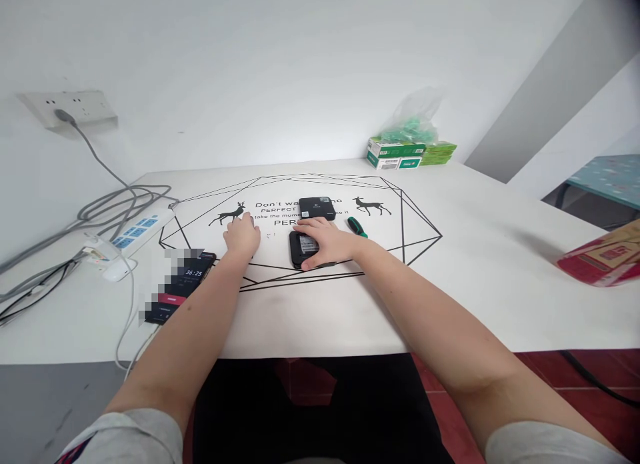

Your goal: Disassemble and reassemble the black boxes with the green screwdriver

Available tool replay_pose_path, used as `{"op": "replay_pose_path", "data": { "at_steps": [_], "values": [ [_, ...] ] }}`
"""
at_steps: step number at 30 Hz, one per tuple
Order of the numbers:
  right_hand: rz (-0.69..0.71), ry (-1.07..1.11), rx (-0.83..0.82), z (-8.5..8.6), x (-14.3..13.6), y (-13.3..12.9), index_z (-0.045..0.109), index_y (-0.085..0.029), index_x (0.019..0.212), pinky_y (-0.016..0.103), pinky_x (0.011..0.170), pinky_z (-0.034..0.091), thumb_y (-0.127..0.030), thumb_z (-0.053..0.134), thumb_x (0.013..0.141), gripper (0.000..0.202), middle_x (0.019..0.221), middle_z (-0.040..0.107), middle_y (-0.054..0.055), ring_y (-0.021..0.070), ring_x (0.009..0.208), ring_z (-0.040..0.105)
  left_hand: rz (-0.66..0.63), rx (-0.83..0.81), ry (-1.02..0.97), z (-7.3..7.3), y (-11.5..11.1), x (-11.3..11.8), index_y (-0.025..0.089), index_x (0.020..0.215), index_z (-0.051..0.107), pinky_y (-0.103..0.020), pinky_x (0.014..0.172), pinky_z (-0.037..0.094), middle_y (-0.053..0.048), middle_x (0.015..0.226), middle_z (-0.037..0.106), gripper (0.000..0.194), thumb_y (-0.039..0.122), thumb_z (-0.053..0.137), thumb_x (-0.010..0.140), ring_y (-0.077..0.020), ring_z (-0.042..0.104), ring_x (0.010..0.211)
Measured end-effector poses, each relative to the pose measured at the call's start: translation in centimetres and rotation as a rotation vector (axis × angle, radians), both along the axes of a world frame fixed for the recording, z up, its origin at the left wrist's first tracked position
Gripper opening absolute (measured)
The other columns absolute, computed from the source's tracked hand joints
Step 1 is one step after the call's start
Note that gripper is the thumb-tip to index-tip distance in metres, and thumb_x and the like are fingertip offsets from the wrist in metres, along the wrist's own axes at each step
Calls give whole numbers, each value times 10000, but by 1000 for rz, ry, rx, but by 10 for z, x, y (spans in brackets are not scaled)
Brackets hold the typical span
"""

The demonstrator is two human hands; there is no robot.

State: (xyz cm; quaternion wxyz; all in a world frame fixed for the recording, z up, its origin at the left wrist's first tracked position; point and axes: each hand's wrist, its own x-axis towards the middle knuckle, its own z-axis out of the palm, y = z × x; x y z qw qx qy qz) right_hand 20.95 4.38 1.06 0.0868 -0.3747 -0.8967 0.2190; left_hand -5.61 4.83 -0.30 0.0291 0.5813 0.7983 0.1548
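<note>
On the printed white mat lies a black device [302, 247] with a pale label in its recess. My right hand [326, 243] rests over its right side, fingers spread across the top edge and thumb near the bottom. Just behind it sits a second black rectangular piece [317, 208] with a small sticker. A green and black screwdriver [357, 227] lies to the right of that piece. My left hand [243, 235] is on the mat to the left, its fingers curled down around something small and dark that I cannot make out.
A phone [193, 277] showing a timer lies left of my left forearm. Beyond it are a white power strip [143, 232] and coiled grey cables. Green boxes [400, 151] under a plastic bag stand at the back right. A red package [603, 259] is at the right edge.
</note>
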Motion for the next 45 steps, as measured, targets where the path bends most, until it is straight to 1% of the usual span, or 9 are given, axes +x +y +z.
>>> {"op": "replay_pose_path", "data": {
  "at_steps": [3,6,9,14,21,28,33,38,45],
  "values": [
    [41,63,25,-5,-9,-3,497,-222,1652,660,1340,269,-638,883,758,1058,1694,515,182,452,1605,370,-97,58,55,1,-2,2,171,1513,620,-654,1206,410,-254,1591,575,525,352,577,1022,-465,468,1516],
    [41,95,14,-6,-14,-6,528,-213,1603,642,1301,318,-552,876,756,977,1603,581,183,438,1520,463,-549,8,-2,4,-10,4,228,1612,554,-619,1343,258,-168,1742,445,729,404,704,921,-434,264,1668],
    [15,120,5,-5,-16,-8,582,-207,1491,620,1235,387,-481,882,699,890,1518,614,169,430,1441,495,-888,-218,-221,5,-19,8,301,1729,388,-592,1350,286,-118,1803,364,1053,406,822,775,-432,162,1718],
    [-13,180,-15,-3,-16,-7,621,-224,1249,562,1135,451,-435,894,631,708,1339,662,126,400,1322,519,-863,-278,-337,6,-26,17,286,1731,357,-693,1334,255,-180,1786,352,1280,513,976,634,-516,95,1710],
    [-24,272,-30,-4,-15,-4,604,-232,1229,549,1113,470,-417,900,619,703,1325,664,113,372,1263,517,-907,-157,-415,4,-23,23,265,1575,551,-644,1300,318,-150,1519,626,1093,505,1005,610,-498,433,1538],
    [-38,362,-46,-7,-11,-3,618,-243,1237,563,1154,459,-398,898,603,711,1312,651,97,357,1278,544,-867,-174,-421,-3,-21,19,286,1706,426,-694,1302,269,-167,1623,556,1263,578,984,612,-541,287,1632],
    [-112,657,-168,-9,-5,8,596,-263,1238,531,1183,455,-489,891,649,697,1365,638,87,328,1307,591,-827,-172,-422,-2,-22,18,291,1776,277,-711,1279,289,-197,1663,519,1413,595,1001,601,-545,204,1656],
    [-79,879,-324,0,4,12,608,-289,1365,503,1125,497,-745,860,681,859,1385,638,109,353,1372,564,-907,-170,-286,0,-19,17,274,1613,570,-646,1306,270,-166,1595,583,1055,625,926,684,-491,341,1578],
    [217,686,-379,24,8,-5,646,-249,1216,422,947,551,-884,813,704,833,1186,672,74,274,1088,650,-892,-173,-229,4,-14,13,288,1472,688,-592,1293,300,-129,1484,674,886,593,930,676,-482,326,1579]
  ]
}}
